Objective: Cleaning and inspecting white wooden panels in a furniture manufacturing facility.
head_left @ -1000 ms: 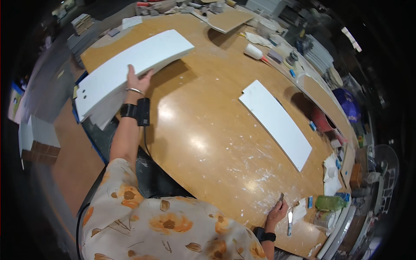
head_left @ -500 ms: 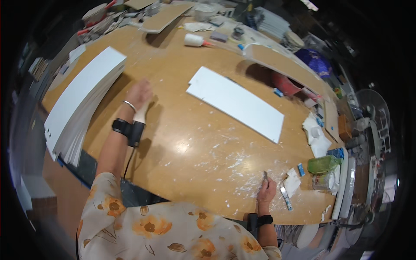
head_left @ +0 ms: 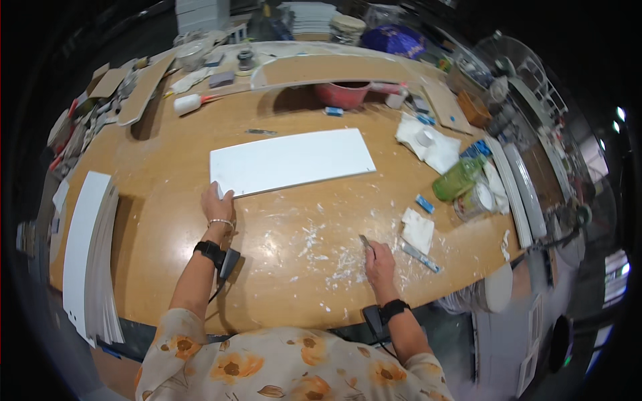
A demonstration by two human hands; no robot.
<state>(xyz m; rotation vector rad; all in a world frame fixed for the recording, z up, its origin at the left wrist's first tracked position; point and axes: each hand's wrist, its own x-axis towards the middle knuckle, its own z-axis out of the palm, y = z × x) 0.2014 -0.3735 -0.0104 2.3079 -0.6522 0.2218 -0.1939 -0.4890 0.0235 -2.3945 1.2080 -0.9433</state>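
Note:
A long white panel (head_left: 294, 163) with a slightly curved far edge lies flat on the table. My left hand (head_left: 218, 204) grips its near left corner, thumb along the near edge. Closer to me on the right, my right hand (head_left: 380, 264) is closed around a small metal blade (head_left: 365, 242), whose tip sticks out past the fingers. White shavings (head_left: 328, 250) are scattered over the tabletop around that hand. Just to its right lie a knife with a blue end (head_left: 421, 257) and a folded white cloth (head_left: 418, 231).
A stack of white panels (head_left: 87, 254) stands at the left table edge. Along the right are a green bottle (head_left: 459, 178), a can (head_left: 473, 202) and a crumpled cloth (head_left: 438, 152). A red bowl (head_left: 343, 95) sits under a raised brown board (head_left: 321, 69) at the back.
My left hand has moved from beside the stack onto the panel's corner. The view has turned right, so the panel now looks more level. My right hand still holds the blade.

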